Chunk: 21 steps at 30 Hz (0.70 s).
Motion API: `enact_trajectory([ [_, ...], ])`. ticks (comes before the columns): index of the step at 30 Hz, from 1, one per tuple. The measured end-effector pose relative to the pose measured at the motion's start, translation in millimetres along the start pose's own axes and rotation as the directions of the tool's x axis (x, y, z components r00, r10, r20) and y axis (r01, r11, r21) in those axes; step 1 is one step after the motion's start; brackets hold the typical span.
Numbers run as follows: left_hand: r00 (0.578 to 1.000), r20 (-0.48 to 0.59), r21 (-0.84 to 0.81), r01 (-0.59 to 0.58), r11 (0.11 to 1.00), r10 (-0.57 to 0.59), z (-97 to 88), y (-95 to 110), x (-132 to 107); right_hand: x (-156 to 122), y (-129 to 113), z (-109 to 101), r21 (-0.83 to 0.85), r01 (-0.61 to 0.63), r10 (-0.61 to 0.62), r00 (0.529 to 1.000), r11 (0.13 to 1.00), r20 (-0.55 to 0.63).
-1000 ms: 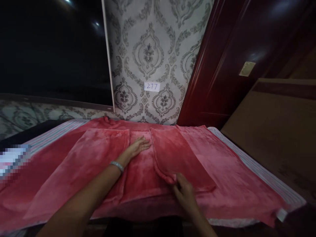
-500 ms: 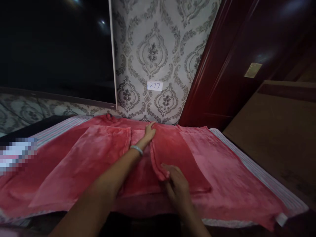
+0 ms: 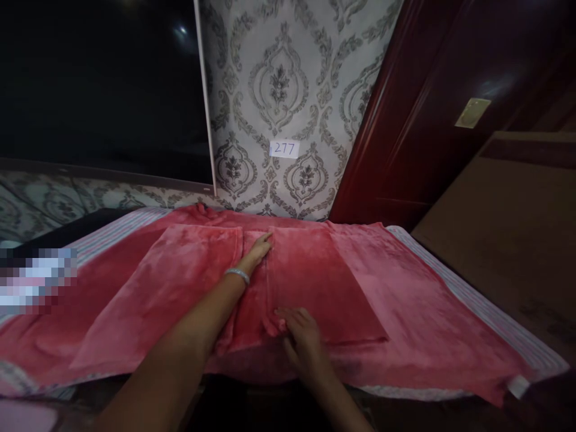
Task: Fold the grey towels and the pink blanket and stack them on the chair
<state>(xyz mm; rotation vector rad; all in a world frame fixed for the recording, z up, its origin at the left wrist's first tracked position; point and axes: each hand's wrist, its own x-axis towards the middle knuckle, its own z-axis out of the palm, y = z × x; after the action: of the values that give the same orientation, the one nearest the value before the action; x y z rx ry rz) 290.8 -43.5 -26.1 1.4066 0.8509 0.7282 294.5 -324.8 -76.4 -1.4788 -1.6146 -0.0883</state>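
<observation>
A red plush blanket [image 3: 405, 306] lies spread out, with a left folded panel [image 3: 166, 282] and a right folded panel [image 3: 315, 276] on top of it. Their inner edges face each other across a narrow strip. My left hand [image 3: 260, 247] reaches to the far end of the right panel's inner edge and closes on it. At the near end of that same edge, my right hand [image 3: 302, 336] pinches the corner between thumb and fingers. A bracelet [image 3: 238, 275] circles my left wrist.
Underneath is a striped sheet [image 3: 126, 231]. A white tag [image 3: 518, 386] sticks out at the near right corner. A large dark screen [image 3: 99, 90] hangs at the left, a paper marked 277 [image 3: 284, 149] on the wall. A brown board [image 3: 504, 240] leans at right.
Both hands have shifted left with the right panel's inner edge, bringing it closer to the left panel. The right panel looks wider and flatter now. The view has moved slightly.
</observation>
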Motion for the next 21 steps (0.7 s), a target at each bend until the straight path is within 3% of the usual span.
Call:
enact_trajectory([
  [7,1.0,0.024,-0.026,-0.011,1.0,0.012,3.1,7,-10,7,-6,-4,-0.01,-0.037,0.038,0.993,0.999,0.11],
  [12,0.994,0.106,-0.005,-0.01,1.0,0.011,-2.4,8,-26,10,-4,-21,0.007,0.007,-0.008,0.979,1.0,0.205],
  [14,0.989,0.15,0.021,0.0,1.0,-0.003,-7.7,4,-40,6,1,-37,0.022,0.023,-0.026,0.988,0.999,0.155],
  [17,0.969,0.246,0.038,-0.026,0.999,0.016,-14.4,-6,-74,-8,15,-66,0.005,-0.054,0.054,0.998,0.999,-0.04],
  [21,0.915,0.387,0.036,-0.139,0.99,0.114,-19.7,-19,-132,-33,31,-96,-0.039,-0.233,0.219,0.951,0.972,-0.22],
])
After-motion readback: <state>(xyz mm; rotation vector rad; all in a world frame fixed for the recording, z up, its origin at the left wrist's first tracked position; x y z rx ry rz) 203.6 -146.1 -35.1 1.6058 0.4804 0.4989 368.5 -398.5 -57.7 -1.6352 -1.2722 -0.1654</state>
